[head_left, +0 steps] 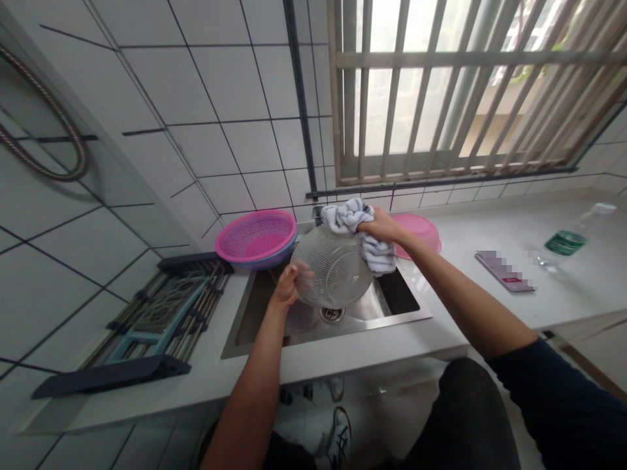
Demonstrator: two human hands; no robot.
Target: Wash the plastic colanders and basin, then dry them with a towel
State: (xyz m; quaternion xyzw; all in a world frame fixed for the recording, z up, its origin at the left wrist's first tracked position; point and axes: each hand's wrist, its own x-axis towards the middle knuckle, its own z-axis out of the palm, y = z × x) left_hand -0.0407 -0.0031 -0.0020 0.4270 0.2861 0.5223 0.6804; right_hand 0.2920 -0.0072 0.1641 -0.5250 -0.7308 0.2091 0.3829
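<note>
A clear, ribbed plastic basket (336, 271) is tilted on its side above the steel sink (259, 326), its round base facing me. My left hand (288, 284) grips its left edge, the thumb in front and the fingers showing through the plastic. At the upper right edge, my right hand (379, 226) is closed on a white and grey striped cloth (349, 215), which lies against the rim and hangs down on the right. The sink drain shows just below the basket.
Pink and blue baskets (257, 238) are stacked behind the sink's left side. A pink basin (418, 234) sits behind its right side. Farther right lie a phone (507, 271) and a clear bottle (565, 243). A folded rack (161, 313) occupies the left counter. Window bars rise behind.
</note>
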